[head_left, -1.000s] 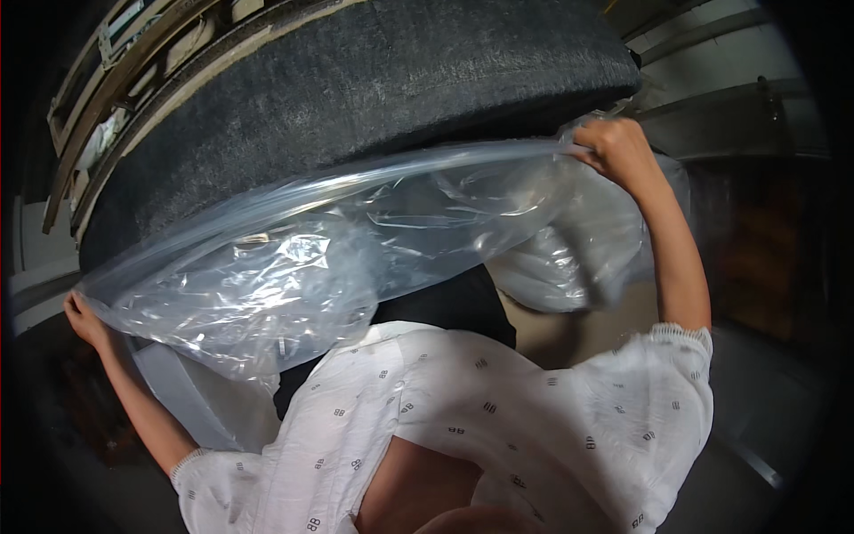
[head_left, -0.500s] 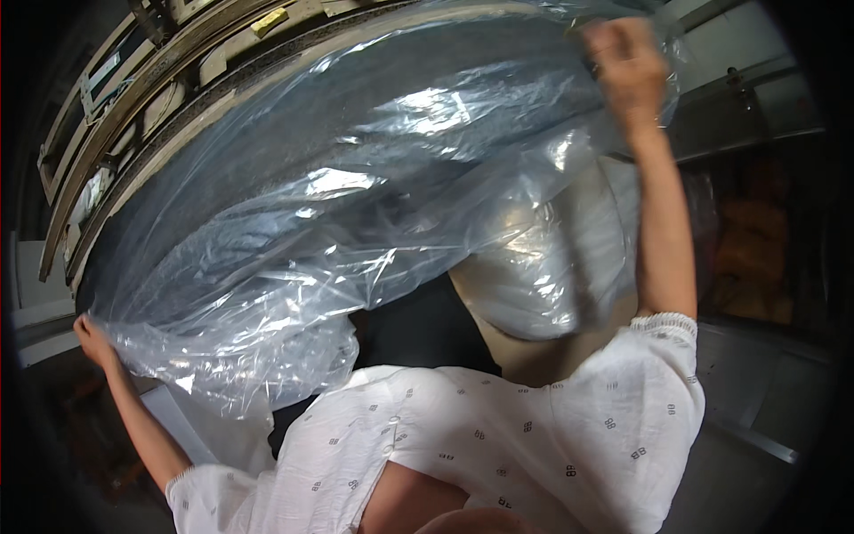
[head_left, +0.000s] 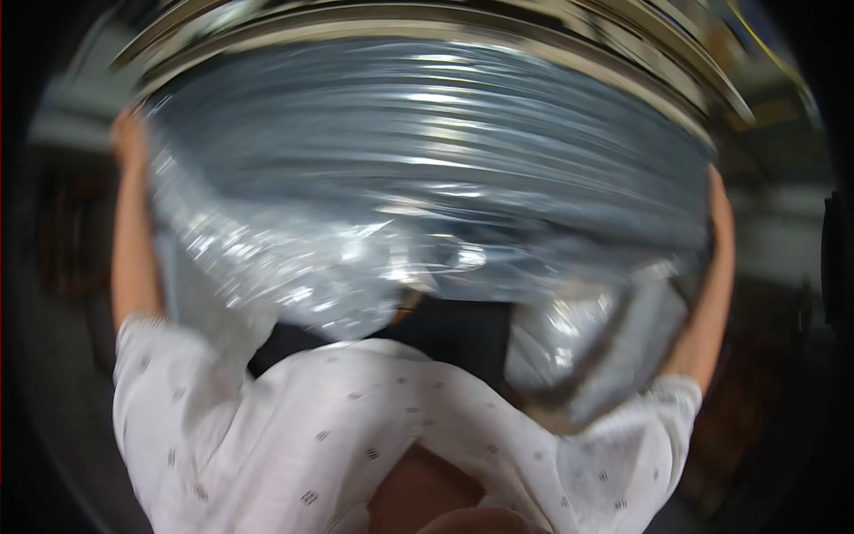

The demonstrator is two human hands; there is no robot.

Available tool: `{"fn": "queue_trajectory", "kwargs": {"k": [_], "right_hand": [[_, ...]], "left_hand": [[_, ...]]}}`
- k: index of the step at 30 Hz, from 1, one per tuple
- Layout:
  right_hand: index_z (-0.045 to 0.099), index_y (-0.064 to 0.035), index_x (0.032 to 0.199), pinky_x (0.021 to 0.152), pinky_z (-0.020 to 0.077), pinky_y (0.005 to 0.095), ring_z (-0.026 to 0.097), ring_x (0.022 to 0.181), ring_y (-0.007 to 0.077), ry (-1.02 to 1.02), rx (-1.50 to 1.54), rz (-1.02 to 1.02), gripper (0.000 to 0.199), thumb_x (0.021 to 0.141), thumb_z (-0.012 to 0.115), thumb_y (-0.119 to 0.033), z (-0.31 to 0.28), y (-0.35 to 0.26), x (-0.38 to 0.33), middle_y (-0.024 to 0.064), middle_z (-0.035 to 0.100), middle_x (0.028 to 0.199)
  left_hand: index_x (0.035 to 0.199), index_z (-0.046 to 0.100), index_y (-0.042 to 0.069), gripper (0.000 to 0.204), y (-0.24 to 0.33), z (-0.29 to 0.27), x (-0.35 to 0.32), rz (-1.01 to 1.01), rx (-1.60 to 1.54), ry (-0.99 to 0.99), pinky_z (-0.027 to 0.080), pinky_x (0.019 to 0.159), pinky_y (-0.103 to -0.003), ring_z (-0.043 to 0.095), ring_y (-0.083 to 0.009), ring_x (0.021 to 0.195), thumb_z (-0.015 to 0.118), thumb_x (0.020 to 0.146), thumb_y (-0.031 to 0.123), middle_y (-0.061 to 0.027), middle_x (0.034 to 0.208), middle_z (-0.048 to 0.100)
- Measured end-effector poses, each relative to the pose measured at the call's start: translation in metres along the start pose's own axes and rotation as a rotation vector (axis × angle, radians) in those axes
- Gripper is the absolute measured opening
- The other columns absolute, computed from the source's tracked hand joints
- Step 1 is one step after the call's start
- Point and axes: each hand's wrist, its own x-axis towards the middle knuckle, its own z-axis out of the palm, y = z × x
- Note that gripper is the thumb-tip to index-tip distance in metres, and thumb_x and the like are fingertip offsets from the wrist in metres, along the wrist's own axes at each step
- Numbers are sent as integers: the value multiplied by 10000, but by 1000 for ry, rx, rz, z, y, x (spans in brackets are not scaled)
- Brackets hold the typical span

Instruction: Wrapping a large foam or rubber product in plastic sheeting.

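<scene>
Plastic sheeting (head_left: 427, 178), clear and very large, fills most of the frame, and the person holds it up with both arms raised and wide apart. The picture is strongly blurred, so many details are not sure.

The left hand (head_left: 129, 142) is at the upper left of the frame, at the edge of the sheeting. It seems to grip the plastic there, but I cannot tell whether the fingers are pinching it or are closed in a fist, because of the blur. The right hand (head_left: 719, 200) is at the right side of the frame, and most of it is hidden behind the plastic edge; the state of its fingers also cannot be told. The hands are well apart, which keeps the sheet stretched between them, so it hangs like a curtain and does not fold on itself.

Lower in the middle the sheet is crumpled and shiny (head_left: 356, 276), and a loose part (head_left: 578, 347) hangs down at the lower right, near the right sleeve.

Behind the plastic a big dark grey round mass (head_left: 445, 107) shows through, with a pale curved rim (head_left: 569, 53) above it at the top of the frame. The white patterned shirt (head_left: 338, 427) covers the bottom of the frame.
</scene>
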Motion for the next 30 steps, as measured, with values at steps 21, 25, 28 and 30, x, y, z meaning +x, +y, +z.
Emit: {"fn": "queue_trajectory", "kwargs": {"k": [21,25,28,30], "right_hand": [[541,51,905,707,432,456,541,839,414,-378,53,-216,268,772,550,-182,360,-234,-229,269,572,867],[530,-2,1150,849,410,311,553,908,216,-232,574,-255,327,879,502,-182,286,-261,-211,59,590,985],[507,1,1117,743,467,306,561,862,180,-367,1134,108,369,787,574,-150,156,-245,-235,123,564,970],[492,-31,1076,824,457,356,563,897,213,-278,1386,-546,460,779,624,-356,93,-265,-242,124,562,1024]], "left_hand": [[900,532,75,78,80,2,-28,-15,-1099,302,396,566,-243,454,-109,623,501,875,142,-36,752,535],[916,561,17,140,54,32,-4,-23,-1220,425,464,707,-230,563,-123,765,620,831,112,-48,846,603],[928,551,15,123,47,24,-2,30,-1211,411,460,667,-227,572,-124,728,593,846,95,-62,814,616],[937,548,10,122,59,28,-3,94,-1234,345,466,668,-226,576,-125,724,589,850,85,-64,811,618]]}}
